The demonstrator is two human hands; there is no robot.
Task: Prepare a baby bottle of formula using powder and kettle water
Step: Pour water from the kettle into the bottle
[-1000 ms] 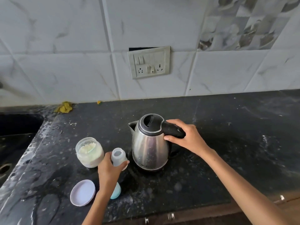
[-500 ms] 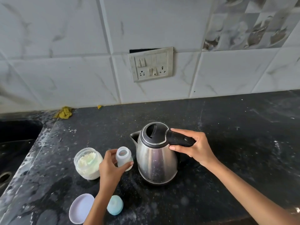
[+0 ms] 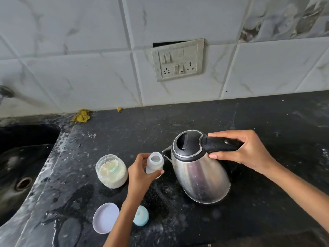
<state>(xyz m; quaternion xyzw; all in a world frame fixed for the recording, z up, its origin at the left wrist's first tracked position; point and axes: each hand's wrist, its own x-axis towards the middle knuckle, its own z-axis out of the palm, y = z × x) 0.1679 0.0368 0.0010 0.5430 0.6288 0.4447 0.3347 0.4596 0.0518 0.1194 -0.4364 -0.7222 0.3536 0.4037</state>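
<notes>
The step in hand is judged to be the water pour: the kettle is raised and leaning spout-first toward the open bottle.

Bench (image 3: 267, 122): one, black stone, dusted with white specks. A dark sink (image 3: 26, 157) adjoins it on the left.

Kettle (image 3: 199, 168): one, steel body, black lid closed. It is tilted, with the spout just beside the bottle mouth. The right hand (image 3: 245, 150) is wrapped around the black handle; this grip is closed on the handle.

Powder jar (image 3: 111, 171): one, lid off, holding pale powder with what looks like a scoop partly buried in it. It stands just left of the bottle.

Jar lid (image 3: 105, 217): one, lying flat near the front edge of the bench.

Bottle (image 3: 154, 164): one, small, cap off. The left hand (image 3: 140, 175) holds it upright around the body, thumb in front. Whether it already contains powder cannot be told.

Bottle cap (image 3: 141, 218): one, pale blue, on the bench beside the jar lid.

Next move, as a judgement: bring the spout over the narrow bottle mouth and tip further, slowly. The narrow opening allows little room for error, and hot water could spill onto the left hand.
</notes>
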